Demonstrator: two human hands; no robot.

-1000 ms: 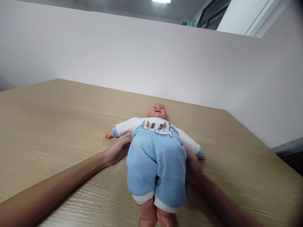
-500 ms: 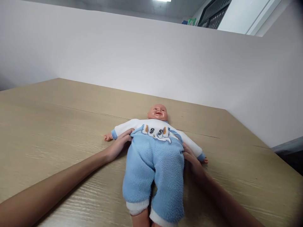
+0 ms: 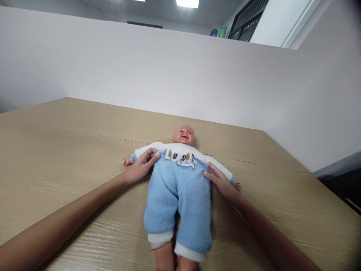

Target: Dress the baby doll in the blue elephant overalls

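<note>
A baby doll (image 3: 184,135) lies on its back on the table, head away from me and arms spread. It wears a white long-sleeved top (image 3: 146,149) with blue cuffs and fuzzy light-blue overalls (image 3: 177,192) bearing an elephant face (image 3: 179,157). At the overalls' left upper edge, my left hand (image 3: 143,164) pinches the fabric between thumb and fingers. My right hand (image 3: 221,180) grips the opposite upper edge, its thumb on the blue cloth. Both edges are drawn outward at the chest. The doll's bare lower legs reach the bottom of the view.
The wood-look table (image 3: 84,150) has thin seams across it. A white partition (image 3: 126,71) stands behind its far edge. Over the partition show ceiling lights (image 3: 187,3), a green package (image 3: 222,32) and a dark window grille (image 3: 248,20). Something dark (image 3: 342,184) sits beyond the right edge.
Both hands have come up from the overalls' sides onto the upper edges and now pinch the cloth. My view has tilted up slightly, showing more ceiling.
</note>
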